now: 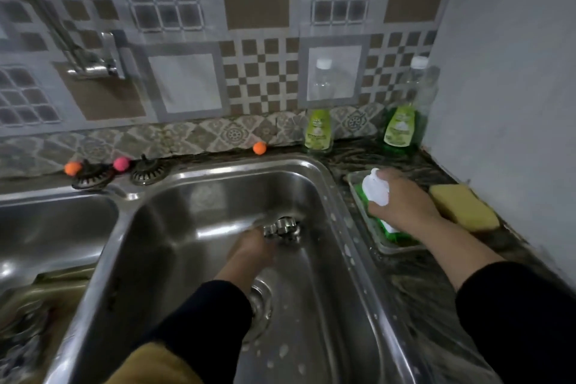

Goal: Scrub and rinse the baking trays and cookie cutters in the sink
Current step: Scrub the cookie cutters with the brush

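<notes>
Dark sleeves (pixel 199 318) fill the lower view, 1 reaching into the steel sink (pixel 314 305) and 1 out over the counter; the left hand (pixel 254 248) is low in the basin with a small cluster of shiny metal cookie cutters (pixel 282 229) at its fingertips, though blur hides whether the fingers pinch them or only touch, so I cannot tell; the right hand (pixel 402 204) has its fingers curled round a lying green soap bottle (pixel 381 201) with a white cap, which rests on a shallow metal baking tray (pixel 402 248) on the dark mottled counter just right of the sink; a yellow sponge (pixel 464 207) lies just beside that hand. The step looks like fetching soap for scrubbing, so the sensible move is to lift the bottle with the cap kept upward, dose the sponge rather than the basin, and keep the cutters gathered away from the open drain (pixel 260 305). Cutters are thin, sharp-edged bands with scalloped curves, slippery when wet; the sink is smooth brushed steel flecked with droplets; the sponge is porous and soft; 2 more upright bottles (pixel 318 131) stand by the tiled wall.
</notes>
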